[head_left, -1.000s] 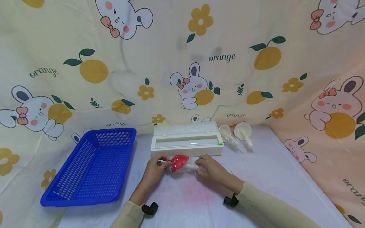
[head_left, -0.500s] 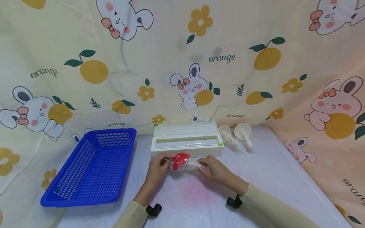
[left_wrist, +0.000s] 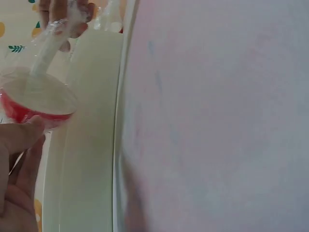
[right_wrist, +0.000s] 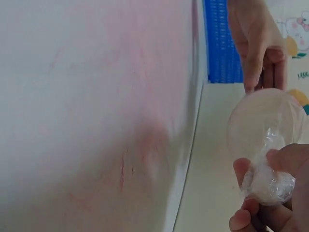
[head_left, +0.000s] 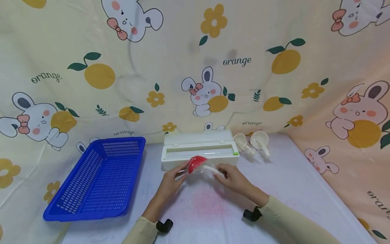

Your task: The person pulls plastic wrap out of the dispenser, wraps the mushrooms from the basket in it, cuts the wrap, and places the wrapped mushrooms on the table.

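Note:
In the head view, a ladle (head_left: 197, 164) with a red bowl, pale inside, and a whitish handle is wrapped in clear film. It is held above the table, in front of a white film dispenser (head_left: 201, 159). My left hand (head_left: 170, 181) pinches the bowl's edge, thumb against the red side in the left wrist view. My right hand (head_left: 236, 179) grips the handle end, where the film (right_wrist: 270, 186) is bunched between thumb and fingers in the right wrist view. The dispenser's lid is up, a film roll shows inside, and a green piece sits at its right end.
A blue plastic basket (head_left: 134, 189) with perforated sides stands at the left. Two pale ladles (head_left: 260, 140) in clear wrapping lie right of the dispenser at the back. A patterned cloth (head_left: 170, 67) hangs behind the white-covered table (head_left: 201, 217), which has pink stains.
Both hands have raised the wrapped ladle a little and tilted it, its red bowl now higher and overlapping the dispenser's front. The right hand has shifted slightly right along the handle end.

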`<state>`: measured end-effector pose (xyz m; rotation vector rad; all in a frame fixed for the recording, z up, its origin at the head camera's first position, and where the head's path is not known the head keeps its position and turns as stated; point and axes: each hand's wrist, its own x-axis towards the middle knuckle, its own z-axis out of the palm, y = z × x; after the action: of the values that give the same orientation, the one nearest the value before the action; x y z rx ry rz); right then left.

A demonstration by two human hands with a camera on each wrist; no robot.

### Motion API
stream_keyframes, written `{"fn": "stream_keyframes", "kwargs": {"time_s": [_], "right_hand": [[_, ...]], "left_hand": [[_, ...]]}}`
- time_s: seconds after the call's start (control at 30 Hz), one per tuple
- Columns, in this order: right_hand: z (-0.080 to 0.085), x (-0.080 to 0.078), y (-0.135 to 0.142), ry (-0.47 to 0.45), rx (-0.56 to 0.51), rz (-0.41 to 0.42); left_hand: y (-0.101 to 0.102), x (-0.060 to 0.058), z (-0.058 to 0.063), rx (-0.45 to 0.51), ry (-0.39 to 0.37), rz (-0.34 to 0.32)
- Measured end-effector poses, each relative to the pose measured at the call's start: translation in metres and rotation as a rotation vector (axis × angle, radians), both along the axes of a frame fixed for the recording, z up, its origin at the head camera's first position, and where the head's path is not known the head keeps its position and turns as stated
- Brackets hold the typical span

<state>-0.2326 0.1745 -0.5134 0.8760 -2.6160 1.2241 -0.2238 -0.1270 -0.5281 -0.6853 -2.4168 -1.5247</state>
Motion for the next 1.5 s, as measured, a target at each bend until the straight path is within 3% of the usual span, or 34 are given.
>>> {"fn": "stream_keyframes", "kwargs": {"time_s": [0.17,0.3,0.5,0.67,0.87,0.97,1.03,1.1,1.3,1.5], "right_hand": [[-0.001,0.001,-0.003,-0.022,-0.044,0.056],[0.000,0.003,-0.007,-0.007,-0.042,0.065],[0.002,0.004,-0.009,0.057,0.006,0.011],[0.002,0.005,-0.009,0.162,0.084,-0.046],[0.002,0.006,-0.009,0.340,0.198,-0.046],[0.000,0.004,-0.010,0.451,0.207,-0.044],[0.000,0.004,-0.010,0.468,0.187,-0.041],[0.001,0.005,-0.011,0.418,0.160,-0.032],[0.004,0.008,-0.014,0.121,0.020,0.032],[0.005,0.008,-0.012,-0.075,-0.130,0.092]], "left_hand": [[0.002,-0.001,-0.003,-0.028,0.124,0.110],[0.003,0.000,-0.003,0.029,0.144,0.169],[0.008,0.002,0.000,0.079,0.048,0.179],[0.008,0.005,0.000,0.116,-0.141,0.143],[0.007,0.001,0.004,0.210,-0.358,0.095],[0.007,-0.002,0.005,0.246,-0.375,0.075],[0.007,-0.002,0.004,0.258,-0.357,0.076],[0.007,-0.002,0.003,0.269,-0.335,0.084],[0.011,0.001,0.003,0.310,-0.270,0.087],[0.010,0.002,0.001,0.350,-0.230,0.097]]}}
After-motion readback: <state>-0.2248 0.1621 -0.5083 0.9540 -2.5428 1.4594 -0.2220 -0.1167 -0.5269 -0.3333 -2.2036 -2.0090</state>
